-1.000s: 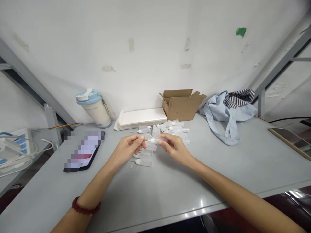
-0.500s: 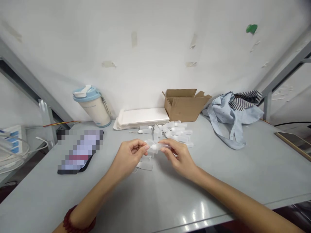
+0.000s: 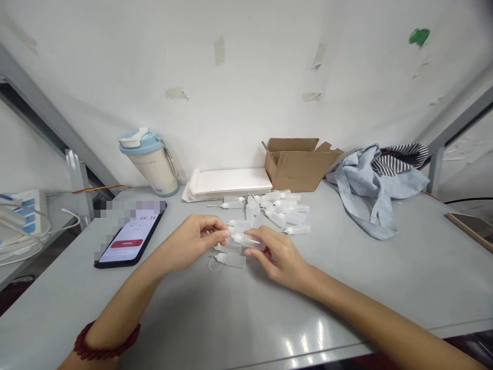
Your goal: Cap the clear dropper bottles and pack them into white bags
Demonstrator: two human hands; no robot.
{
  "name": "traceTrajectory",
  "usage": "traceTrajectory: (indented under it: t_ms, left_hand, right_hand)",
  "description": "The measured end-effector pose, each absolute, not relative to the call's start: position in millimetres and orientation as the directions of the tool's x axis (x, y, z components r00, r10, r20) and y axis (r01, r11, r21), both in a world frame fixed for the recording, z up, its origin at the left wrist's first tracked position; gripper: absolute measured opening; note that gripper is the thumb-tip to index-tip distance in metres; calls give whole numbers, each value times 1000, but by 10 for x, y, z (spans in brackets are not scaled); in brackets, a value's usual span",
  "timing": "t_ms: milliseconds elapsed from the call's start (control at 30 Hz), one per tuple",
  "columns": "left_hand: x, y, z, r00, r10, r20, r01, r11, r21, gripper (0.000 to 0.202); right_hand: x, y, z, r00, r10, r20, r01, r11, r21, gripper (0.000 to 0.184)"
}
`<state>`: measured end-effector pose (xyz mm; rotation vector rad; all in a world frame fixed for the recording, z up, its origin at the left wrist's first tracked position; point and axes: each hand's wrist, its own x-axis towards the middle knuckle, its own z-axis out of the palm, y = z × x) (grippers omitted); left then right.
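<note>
A small translucent plastic squeeze bottle (image 3: 249,241) lies between the fingers and thumb of my right hand (image 3: 283,257), its narrow end turned left. My left hand (image 3: 198,241) pinches at that narrow end; the small part between its fingertips is mostly hidden. Just below, another squeeze bottle (image 3: 233,260) with a thin looped strap rests on the table, and others lie partly behind my fingers. Beyond my hands is a loose pile of similar bottles (image 3: 287,210), several with thin tips.
At the back stand a cream tumbler (image 3: 152,169) with a blue lid, a stack of white trays (image 3: 231,182) and an open cardboard box (image 3: 296,172). A phone (image 3: 129,244) lies left. To the right are a light-blue cloth bag (image 3: 365,174) and a gold-edged device (image 3: 472,231).
The bottle in my right hand has shifted slightly left and down, now tilted with its narrow end higher. My left hand has moved a little left with it. The camera view has shifted slightly.
</note>
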<state>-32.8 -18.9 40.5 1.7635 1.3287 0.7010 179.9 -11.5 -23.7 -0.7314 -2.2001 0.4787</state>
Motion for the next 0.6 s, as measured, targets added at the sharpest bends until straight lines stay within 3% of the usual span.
traceTrajectory:
  t_ms: [167, 400, 467, 533, 600]
  left_hand:
    - [-440, -153, 457, 255, 967, -15, 555, -134, 821, 22]
    - [-585, -47, 317, 335, 929, -155, 613, -90, 785, 25]
    - [-625, 18, 228, 227, 970, -85, 672, -92, 735, 28]
    - [-644, 96, 119, 92, 986, 139, 788, -157, 595, 31]
    - [-640, 182, -3, 21, 966, 259, 830, -162, 534, 27]
  right_hand:
    - [1857, -29, -231, -543, 643, 540, 396, 763, -510, 21]
    - [1811, -38, -264, -562, 574, 596, 383, 819, -427, 15]
    - [1785, -66, -259, -595, 533, 602, 382, 846, -372, 15]
    - [1767, -86, -254, -616, 501, 608, 381, 865, -326, 15]
    - [1759, -93, -252, -624, 484, 613, 380, 874, -303, 15]
